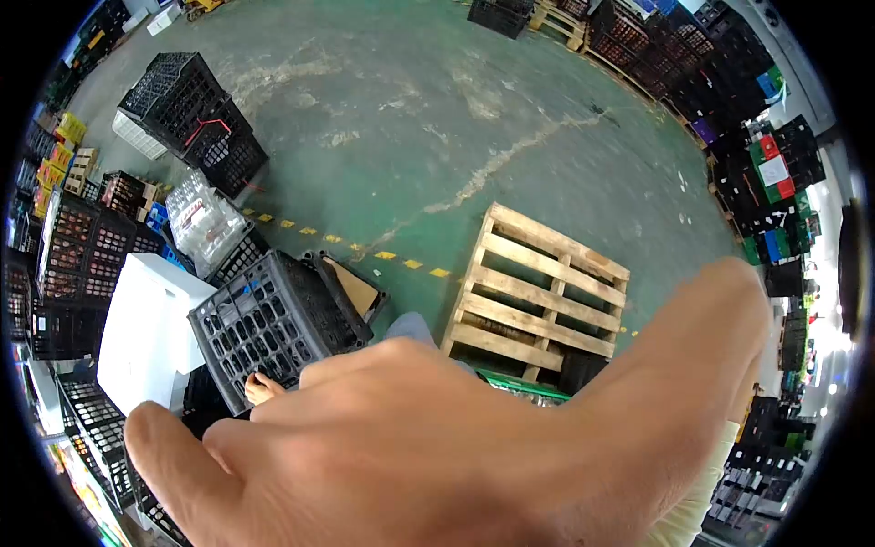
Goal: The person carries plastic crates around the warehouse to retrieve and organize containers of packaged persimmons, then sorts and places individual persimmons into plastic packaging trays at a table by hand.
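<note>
my right hand [392, 447] looms close across my view; i can't tell how its fingers are set. my left hand [264, 389], partly hidden behind it, touches the black crate [260, 319] beside a white box [146, 319]; whether it grips, i can't tell.

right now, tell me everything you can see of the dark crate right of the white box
The dark crate looks like grey plastic, with a lattice face of oblong openings and a plain border. It sits slanted in view beside the white box. The left hand seems to touch the lattice; the right hand hides the crate's lower right.
</note>
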A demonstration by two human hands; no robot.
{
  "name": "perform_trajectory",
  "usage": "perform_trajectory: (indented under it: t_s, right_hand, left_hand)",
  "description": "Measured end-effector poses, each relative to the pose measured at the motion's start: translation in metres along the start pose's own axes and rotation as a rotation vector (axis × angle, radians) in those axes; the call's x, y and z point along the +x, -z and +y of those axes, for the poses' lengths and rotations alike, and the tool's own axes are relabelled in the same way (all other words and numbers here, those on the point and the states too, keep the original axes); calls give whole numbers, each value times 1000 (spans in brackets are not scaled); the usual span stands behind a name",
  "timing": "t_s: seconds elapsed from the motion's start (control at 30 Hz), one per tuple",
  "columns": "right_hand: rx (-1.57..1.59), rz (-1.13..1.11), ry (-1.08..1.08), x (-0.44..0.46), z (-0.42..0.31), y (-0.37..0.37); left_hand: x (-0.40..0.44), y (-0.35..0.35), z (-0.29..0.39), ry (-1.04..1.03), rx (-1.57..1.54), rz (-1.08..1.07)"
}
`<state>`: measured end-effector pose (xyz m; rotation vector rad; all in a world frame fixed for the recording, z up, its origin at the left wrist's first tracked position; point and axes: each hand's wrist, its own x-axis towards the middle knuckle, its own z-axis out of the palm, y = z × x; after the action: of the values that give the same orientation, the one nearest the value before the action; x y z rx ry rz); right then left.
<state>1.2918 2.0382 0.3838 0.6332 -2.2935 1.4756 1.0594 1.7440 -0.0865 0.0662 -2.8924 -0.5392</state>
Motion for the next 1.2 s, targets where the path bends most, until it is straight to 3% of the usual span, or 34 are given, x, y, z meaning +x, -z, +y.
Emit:
perform_trajectory:
  t_s: [0.4, 0.57, 0.63, 0.67, 0.73, 0.8, 0.87, 0.93, 1.0, 1.07, 1.2]
  right_hand:
    - [112, -149, -133, 54, 123, 153]
    - [183, -189, -396, 80, 192, 264]
    - [153, -80, -655, 75, 240, 312]
    - [132, 20, -772, 68, 274, 336]
    - [33, 200, -846, 34, 353, 387]
    - [-120, 402, -908, -14, 428, 439]
    - [-116, 677, -1045, -52, 490, 482]
    - [-26, 803, -1066, -75, 555, 519]
    - [-33, 738, -1111, -80, 631, 544]
    - [75, 665, -1116, -59, 710, 550]
    - [235, 186, -1130, 75, 795, 503]
  left_hand:
    - [-6, -28, 43, 107, 405, 142]
    - [-13, -10, 70, 199, 653, 167]
    - [-5, -15, 79, 275, 653, 129]
    - [12, 7, 144, 494, 552, -4]
    - [13, -24, 131, 423, 519, 192]
    - [16, -40, 152, 497, 470, 289]
    - [12, -54, 183, 696, 505, 321]
    - [3, -69, 218, 931, 546, 412]
    - [-26, -112, 237, 1154, 574, 524]
    - [-37, -137, 307, 1340, 533, 566]
    - [-44, -175, 441, 1488, 559, 438]
